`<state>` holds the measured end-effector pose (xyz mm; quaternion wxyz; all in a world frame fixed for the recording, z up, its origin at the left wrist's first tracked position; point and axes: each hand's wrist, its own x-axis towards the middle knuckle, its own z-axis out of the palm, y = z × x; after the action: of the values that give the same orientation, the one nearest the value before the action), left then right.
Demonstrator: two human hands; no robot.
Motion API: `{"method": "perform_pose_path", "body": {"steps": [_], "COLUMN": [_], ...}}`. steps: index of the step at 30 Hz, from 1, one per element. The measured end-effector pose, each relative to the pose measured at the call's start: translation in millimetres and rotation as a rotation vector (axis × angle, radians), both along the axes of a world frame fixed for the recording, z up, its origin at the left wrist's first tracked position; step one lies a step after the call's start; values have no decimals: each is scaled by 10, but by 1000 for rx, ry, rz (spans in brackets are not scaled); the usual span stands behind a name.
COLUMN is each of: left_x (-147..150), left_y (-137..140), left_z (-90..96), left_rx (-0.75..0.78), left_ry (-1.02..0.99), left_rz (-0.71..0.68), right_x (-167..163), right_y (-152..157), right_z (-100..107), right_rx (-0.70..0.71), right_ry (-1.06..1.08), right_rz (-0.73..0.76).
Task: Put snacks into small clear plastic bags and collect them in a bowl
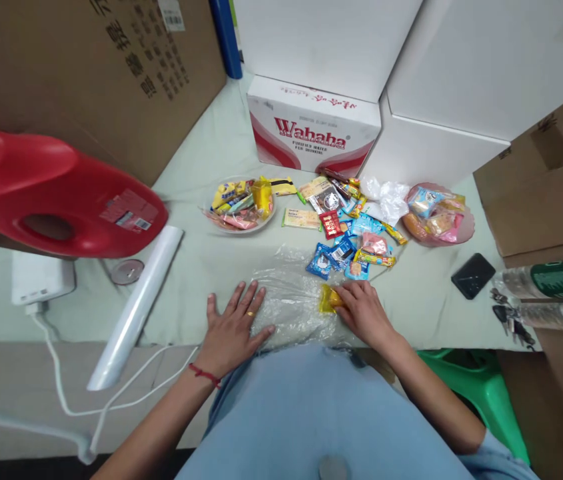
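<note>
A clear plastic bag (286, 300) lies flat along the table's near edge. My left hand (234, 327) rests on the left part of it, palm down with the fingers spread. At the right side of the bag, my right hand (362, 308) has its fingers closed on a yellow snack packet (329, 299). Whether the packet is inside the bag or on top of it, I cannot tell. Just beyond my right hand is a loose pile of snacks, with blue packets (320, 261), a red packet (331, 224) and a yellow-wrapped bar (375, 258).
Snack-filled bowls stand at left (246, 231) and right (466, 233). Behind them is a Wahaha carton (314, 127). A red jug (86, 193) and a white roll (136, 307) are on the left; a black phone-like object (473, 275), keys (511, 323) and bottles (556, 279) on the right.
</note>
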<state>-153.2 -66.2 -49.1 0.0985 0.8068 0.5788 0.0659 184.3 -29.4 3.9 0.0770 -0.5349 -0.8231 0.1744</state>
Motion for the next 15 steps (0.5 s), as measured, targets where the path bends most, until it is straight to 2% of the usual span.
{"method": "perform_pose_path", "body": {"steps": [3, 6, 8, 11, 13, 15], "left_x": [-11, -24, -30, -57, -113, -200], "left_y": [10, 17, 10, -45, -112, -188], "left_z": [2, -4, -7, 14, 52, 101], "left_rx": [-12, -16, -4, 47, 86, 96], "left_ry": [0, -11, -23, -32, -51, -100], "left_rz": [-7, -14, -10, 37, 53, -11], "right_x": [-3, -184, -395, -684, -722, -575], "right_y": [90, 222, 303, 370, 358, 302], "right_z": [158, 285, 258, 86, 4, 28], "right_rx": [72, 116, 83, -45, -85, -58], "right_ry": [122, 219, 205, 119, 127, 218], "right_rz": [-56, -16, 46, 134, 163, 182]}}
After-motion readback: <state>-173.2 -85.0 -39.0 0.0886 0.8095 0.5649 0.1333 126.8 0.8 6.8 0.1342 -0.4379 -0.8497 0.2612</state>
